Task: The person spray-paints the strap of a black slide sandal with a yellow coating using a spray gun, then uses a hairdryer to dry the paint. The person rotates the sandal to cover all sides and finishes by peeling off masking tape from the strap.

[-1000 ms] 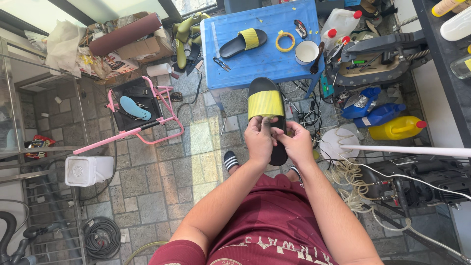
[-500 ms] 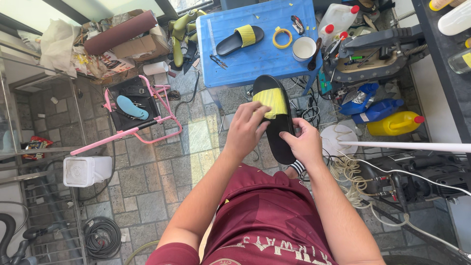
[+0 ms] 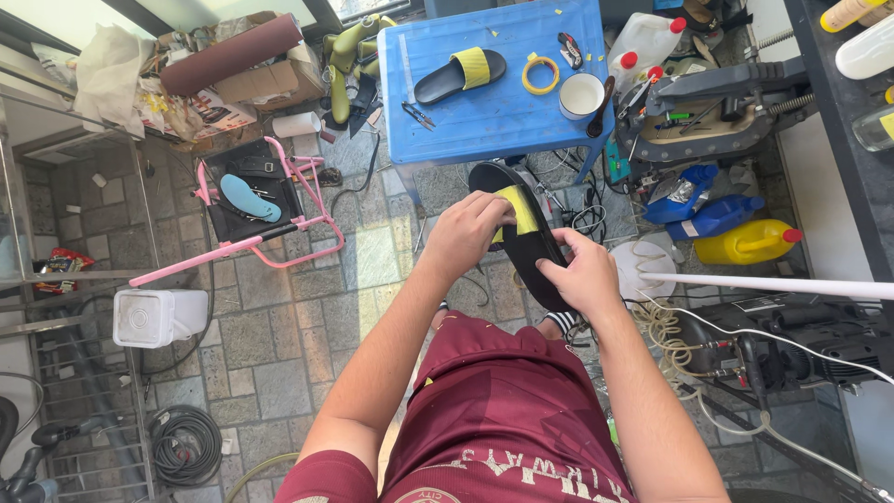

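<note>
Overhead view. I see the black slide sandal [image 3: 529, 244] held above the stone-tiled floor [image 3: 279, 345], just in front of the blue plastic surface [image 3: 503, 112]. My left hand [image 3: 466, 228] closes its grip on the yellow strap [image 3: 518, 207]; my right hand [image 3: 582, 275] closes its grip around the smooth, oval sole's heel end. On the surface lie a matching sandal [image 3: 459, 74], a yellow tape ring [image 3: 540, 74] and a white cup [image 3: 581, 95]. A pink tubular-metal frame [image 3: 270, 237] stands at left.

A blue table [image 3: 484, 116] bears a slipper [image 3: 461, 74], tape ring [image 3: 540, 74] and cup [image 3: 582, 95].
</note>
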